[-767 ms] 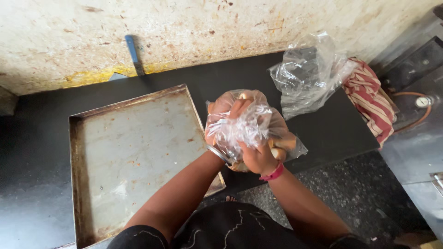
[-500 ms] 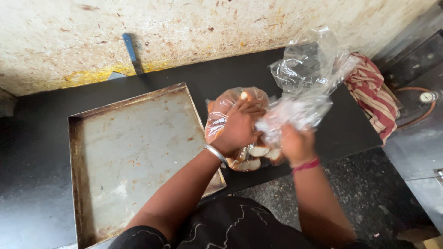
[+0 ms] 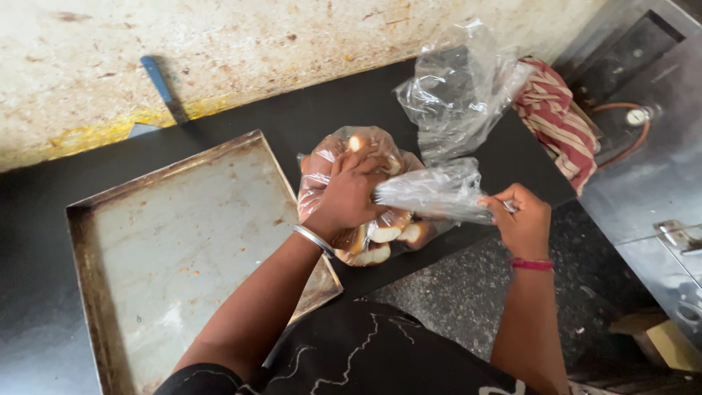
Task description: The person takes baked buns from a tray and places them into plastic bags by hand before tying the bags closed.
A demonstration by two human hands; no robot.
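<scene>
We gripped the bag of buns (image 3: 365, 219) under our left hand (image 3: 351, 196), closed on its gathered neck (image 3: 431, 194), which ran sideways to our right hand (image 3: 521, 219), pinching the far end.

Working kitchen: black counter (image 3: 409, 95), worn baking tray (image 3: 183, 241), stained wall (image 3: 292, 36).

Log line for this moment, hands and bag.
left hand: grips bag of buns | right hand: pulls bag's twisted neck sideways | tray: beside bag
</scene>
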